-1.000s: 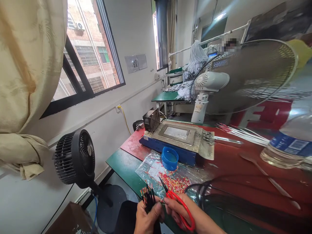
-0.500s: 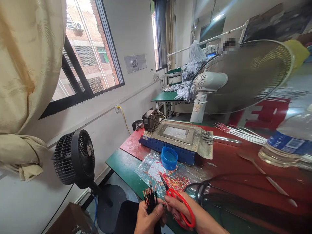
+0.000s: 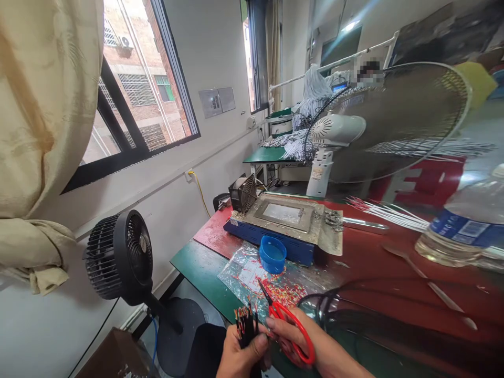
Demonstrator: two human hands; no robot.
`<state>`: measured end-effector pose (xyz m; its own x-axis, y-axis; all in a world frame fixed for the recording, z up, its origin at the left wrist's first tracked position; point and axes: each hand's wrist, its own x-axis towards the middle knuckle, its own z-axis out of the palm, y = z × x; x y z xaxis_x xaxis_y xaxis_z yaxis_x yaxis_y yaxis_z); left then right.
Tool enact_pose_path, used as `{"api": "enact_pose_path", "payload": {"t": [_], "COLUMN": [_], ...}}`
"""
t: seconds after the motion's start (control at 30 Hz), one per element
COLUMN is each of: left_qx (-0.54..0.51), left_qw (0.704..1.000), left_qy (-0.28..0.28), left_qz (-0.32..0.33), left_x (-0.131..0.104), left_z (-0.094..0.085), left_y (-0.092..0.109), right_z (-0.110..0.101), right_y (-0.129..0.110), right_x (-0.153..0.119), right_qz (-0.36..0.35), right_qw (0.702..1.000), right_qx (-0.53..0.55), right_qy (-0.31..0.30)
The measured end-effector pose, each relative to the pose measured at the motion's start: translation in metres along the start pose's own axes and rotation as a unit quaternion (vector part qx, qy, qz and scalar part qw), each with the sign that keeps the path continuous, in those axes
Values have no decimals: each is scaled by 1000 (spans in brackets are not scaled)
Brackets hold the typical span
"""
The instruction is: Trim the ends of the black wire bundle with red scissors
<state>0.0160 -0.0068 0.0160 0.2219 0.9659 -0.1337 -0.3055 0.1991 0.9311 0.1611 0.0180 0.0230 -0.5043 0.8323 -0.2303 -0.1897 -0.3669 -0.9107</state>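
Observation:
My left hand (image 3: pixel 244 353) is closed round a bundle of black cables (image 3: pixel 246 326), whose stripped ends with orange and copper-coloured tips point up. Close on its right, my right hand (image 3: pixel 293 336) grips a pair of red-handled scissors (image 3: pixel 305 344), dark blades up and to the left. The fingers of both hands nearly meet; whether a wire lies between them I cannot tell. Past the blades, small red and yellow wire scraps (image 3: pixel 281 291) lie on a clear plastic bag (image 3: pixel 232 270). A blue round container (image 3: pixel 272 255) stands on that bag.
Behind the container sits a blue solder-pot-like machine (image 3: pixel 271 236) with a small black fan (image 3: pixel 243 193). Coiled black cable (image 3: pixel 326 310) lies to the right, near a spoon (image 3: pixel 433 289) and a large water bottle (image 3: pixel 460 226). A white fan (image 3: pixel 334 131) stands behind; a black fan (image 3: pixel 118 257) stands left.
The cable bundle in my left hand has shifted slightly right and its ends have tilted a little. My right hand keeps the scissors in nearly the same spot.

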Motion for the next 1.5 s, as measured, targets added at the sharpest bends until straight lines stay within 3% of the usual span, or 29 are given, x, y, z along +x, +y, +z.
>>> {"api": "enact_pose_path", "payload": {"t": [0.17,0.43,0.7,1.07,1.33,1.5], "left_qx": [6,-6,-9,6,-4,-3], "left_qw": [1000,1000,995,991,992,989], "left_qy": [-4,30,104,131,128,147], "left_qz": [-6,5,-6,-6,6,-5], "left_x": [0,2,1,0,1,1], "left_z": [-2,-6,-4,-3,-6,-4], "left_y": [-3,-10,-7,-6,-9,-8], "right_z": [1,-5,1,-4,-5,-6], "right_y": [0,8,-1,5,6,11], "right_x": [0,9,4,10,11,10], "right_qz": [0,-16,-17,-62,-62,-99], "right_qw": [1000,997,993,990,985,964], "right_qx": [-23,-57,-101,-128,-151,-228], "right_qy": [-1,58,57,23,58,96]}}
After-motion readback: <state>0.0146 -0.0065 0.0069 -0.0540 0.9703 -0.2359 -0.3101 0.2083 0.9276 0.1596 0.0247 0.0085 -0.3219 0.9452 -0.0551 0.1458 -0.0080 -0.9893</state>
